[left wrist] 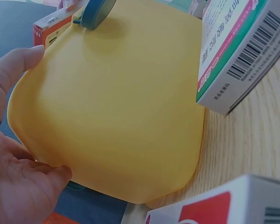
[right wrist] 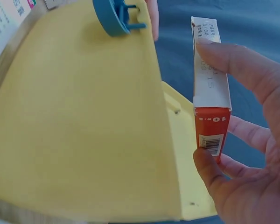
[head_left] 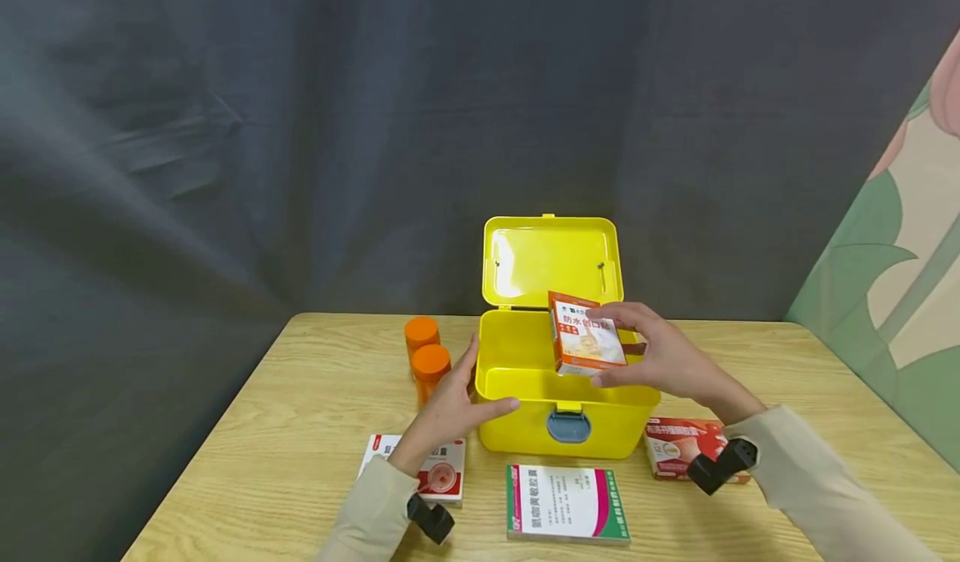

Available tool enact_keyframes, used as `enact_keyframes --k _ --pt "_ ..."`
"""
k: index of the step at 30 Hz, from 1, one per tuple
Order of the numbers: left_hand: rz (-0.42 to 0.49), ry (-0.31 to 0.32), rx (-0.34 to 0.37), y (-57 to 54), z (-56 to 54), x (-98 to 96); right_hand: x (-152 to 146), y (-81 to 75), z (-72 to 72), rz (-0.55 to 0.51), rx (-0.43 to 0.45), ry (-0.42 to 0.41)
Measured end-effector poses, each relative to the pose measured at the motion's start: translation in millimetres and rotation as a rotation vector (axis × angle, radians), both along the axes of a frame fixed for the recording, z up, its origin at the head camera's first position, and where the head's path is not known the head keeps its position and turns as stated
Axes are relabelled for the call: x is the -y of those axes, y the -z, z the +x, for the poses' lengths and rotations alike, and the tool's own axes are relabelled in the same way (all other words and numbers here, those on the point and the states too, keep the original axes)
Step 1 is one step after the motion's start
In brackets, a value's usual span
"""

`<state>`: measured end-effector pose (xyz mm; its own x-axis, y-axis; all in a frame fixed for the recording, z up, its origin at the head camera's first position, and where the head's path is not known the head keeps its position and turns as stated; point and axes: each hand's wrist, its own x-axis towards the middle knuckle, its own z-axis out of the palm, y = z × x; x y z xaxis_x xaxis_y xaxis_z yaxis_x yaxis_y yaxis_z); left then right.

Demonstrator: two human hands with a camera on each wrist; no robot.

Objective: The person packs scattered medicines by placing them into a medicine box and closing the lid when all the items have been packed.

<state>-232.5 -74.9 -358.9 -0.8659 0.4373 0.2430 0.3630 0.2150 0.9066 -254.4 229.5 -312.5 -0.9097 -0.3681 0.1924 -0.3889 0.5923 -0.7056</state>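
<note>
Head: orange-and-white small box point(head_left: 581, 347) held over open yellow case point(head_left: 517, 430), pinched by right hand point(head_left: 671, 358); printed front faced near, long axis upright, top leaned slightly left.
Left wrist: case touched by left hand point(left wrist: 19, 183), fingers spread.
Right wrist: narrow white side, orange barcoded end shown.

The yellow box point(head_left: 517, 430) can be entered from above at the left of its mouth; the right hand point(head_left: 663, 358) and its packet point(head_left: 587, 337) cover the right. The raised lid point(head_left: 551, 266) bars the rear, the left hand point(head_left: 448, 408) and orange-capped bottles point(head_left: 431, 363) the left side. Bare desk point(head_left: 817, 395) lies free at far right.
</note>
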Motion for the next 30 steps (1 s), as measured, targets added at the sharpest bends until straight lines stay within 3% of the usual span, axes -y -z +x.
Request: enact_keyframes --k 3,9,12,30 --pt "-0.007 -0.014 0.008 5.1 -3.9 -1.3 7.5 3.4 -2.3 -0.013 0.008 -0.011" --pt "0.033 -0.002 0.011 29.4 -22.0 -5.4 23.5 9.0 -7.2 -0.02 -0.023 -0.019" --pt "0.042 -0.002 0.009 35.5 -26.4 -7.5 31.5 11.3 -9.7 -0.012 -0.029 -0.03" --pt "0.008 -0.045 0.037 34.8 -24.6 -15.9 52.7 21.3 -21.1 0.133 0.035 -0.037"
